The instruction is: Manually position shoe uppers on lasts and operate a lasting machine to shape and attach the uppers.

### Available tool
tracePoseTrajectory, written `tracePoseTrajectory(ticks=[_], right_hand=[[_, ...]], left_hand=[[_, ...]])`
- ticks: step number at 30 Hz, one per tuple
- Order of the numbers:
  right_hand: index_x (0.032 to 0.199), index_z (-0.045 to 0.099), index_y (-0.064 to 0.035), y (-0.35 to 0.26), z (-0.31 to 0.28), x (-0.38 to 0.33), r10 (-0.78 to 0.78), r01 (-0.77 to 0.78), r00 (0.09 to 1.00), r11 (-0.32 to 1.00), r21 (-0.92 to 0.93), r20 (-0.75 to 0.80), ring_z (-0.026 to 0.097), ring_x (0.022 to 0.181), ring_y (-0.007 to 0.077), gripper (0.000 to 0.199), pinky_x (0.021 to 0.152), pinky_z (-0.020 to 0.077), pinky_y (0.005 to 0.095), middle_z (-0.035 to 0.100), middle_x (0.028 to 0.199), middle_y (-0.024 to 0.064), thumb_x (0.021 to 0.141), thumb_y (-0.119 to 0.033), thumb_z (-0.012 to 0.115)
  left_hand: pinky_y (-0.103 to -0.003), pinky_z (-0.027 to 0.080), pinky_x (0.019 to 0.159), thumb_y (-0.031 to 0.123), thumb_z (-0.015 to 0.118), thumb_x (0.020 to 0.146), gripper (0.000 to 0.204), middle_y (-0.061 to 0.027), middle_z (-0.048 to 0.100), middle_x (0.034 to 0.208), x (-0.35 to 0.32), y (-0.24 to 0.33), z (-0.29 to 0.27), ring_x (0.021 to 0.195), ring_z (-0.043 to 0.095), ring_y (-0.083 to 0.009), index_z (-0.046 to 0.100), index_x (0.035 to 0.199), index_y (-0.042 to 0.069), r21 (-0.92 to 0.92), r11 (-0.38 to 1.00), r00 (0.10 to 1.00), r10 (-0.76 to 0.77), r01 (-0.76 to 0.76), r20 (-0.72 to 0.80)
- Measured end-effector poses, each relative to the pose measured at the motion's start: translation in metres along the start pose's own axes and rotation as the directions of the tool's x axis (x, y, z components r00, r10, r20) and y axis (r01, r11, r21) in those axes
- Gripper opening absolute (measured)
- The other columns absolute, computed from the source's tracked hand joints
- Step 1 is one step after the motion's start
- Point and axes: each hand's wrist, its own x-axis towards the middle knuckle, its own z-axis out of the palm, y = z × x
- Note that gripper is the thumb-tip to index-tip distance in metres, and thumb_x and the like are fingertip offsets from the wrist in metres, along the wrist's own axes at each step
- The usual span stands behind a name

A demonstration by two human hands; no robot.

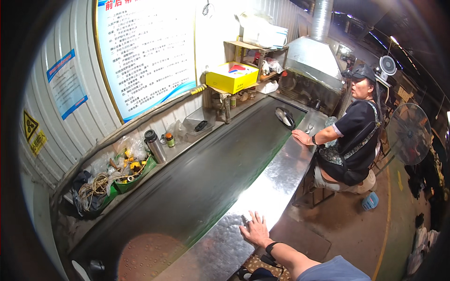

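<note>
My right hand (257,230), with a dark band at the wrist, lies palm down on the shiny metal ledge (267,192). Its fingers are spread and hold nothing. A small dark spot shows by the fingertips, too small to name. Along the ledge runs a dark conveyor belt (187,173) with a green edge. Near its far end lies a black and white, shoe-like piece (285,118). At the lower left corner a black and pale object (96,267) is partly cut off by the rim. My left hand does not show.
A seated co-worker (358,126) rests a hand on the ledge ahead, beside a standing fan (409,133). Behind the belt stand a steel flask (155,146), a green bin (136,180) of oddments and a yellow box (232,78). A metal hood (314,61) covers the far end.
</note>
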Motion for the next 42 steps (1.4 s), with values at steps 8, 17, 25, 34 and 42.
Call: tracePoseTrajectory(ticks=[8,17,25,34,42], right_hand=[[0.153,0.043,-0.0094,0.003,0.003,0.001,0.034,-0.032,0.999,0.998,-0.048,0.035,0.025,0.152,0.0398,0.071,0.122,0.0183,0.0599,0.032,0.163,0.0165,0.098,-0.054,0.051],[0.143,0.055,-0.0039,-0.001,0.006,0.0,0.013,-0.013,1.0,1.0,-0.027,-0.008,0.03,0.148,0.0388,0.067,0.12,0.0234,0.0553,0.036,0.16,0.0167,0.096,-0.052,0.056],[0.148,0.048,0.0017,-0.003,-0.009,0.0,0.052,-0.062,0.995,0.989,0.13,0.084,0.022,0.153,0.0404,0.077,0.124,0.0095,0.0599,0.032,0.163,0.0183,0.097,-0.055,0.052],[0.14,0.056,0.0011,-0.016,-0.001,0.007,0.034,-0.051,0.994,0.987,0.154,0.108,0.022,0.151,0.044,0.065,0.123,0.01,0.0607,0.031,0.162,0.0229,0.096,-0.046,0.057],[0.146,0.045,0.0054,0.014,0.015,0.002,0.005,-0.007,0.998,0.999,0.034,0.057,0.018,0.154,0.041,0.068,0.125,0.0058,0.0571,0.038,0.156,0.0285,0.093,-0.033,0.065]], left_hand=[[-0.062,0.032,0.112,0.047,0.056,0.1,0.057,-0.0248,0.046,0.151,0.005,0.0,0.003,0.141,0.041,-0.0443,0.054,0.142,0.007,0.001,0.999,0.998,0.041,-0.041,-0.037],[-0.062,0.027,0.115,0.046,0.053,0.101,0.059,-0.0243,0.043,0.154,0.003,-0.004,0.004,0.144,0.036,-0.0432,0.052,0.145,0.007,-0.068,0.998,1.0,-0.009,0.009,0.004],[-0.063,0.024,0.116,0.047,0.053,0.101,0.059,-0.0243,0.04,0.156,0.004,-0.001,0.006,0.146,0.033,-0.0435,0.052,0.145,0.008,-0.079,0.996,0.999,-0.024,0.028,0.048],[-0.059,0.035,0.113,0.027,0.063,0.093,0.056,-0.0279,0.047,0.146,0.001,-0.003,-0.009,0.137,0.045,-0.0436,0.049,0.139,-0.003,-0.018,1.0,1.0,-0.013,0.012,-0.021],[-0.059,0.024,0.116,0.039,0.068,0.087,0.063,-0.0237,0.044,0.148,0.017,-0.019,-0.001,0.141,0.035,-0.0423,0.054,0.138,0.006,-0.128,0.991,1.0,-0.026,0.025,-0.004]])
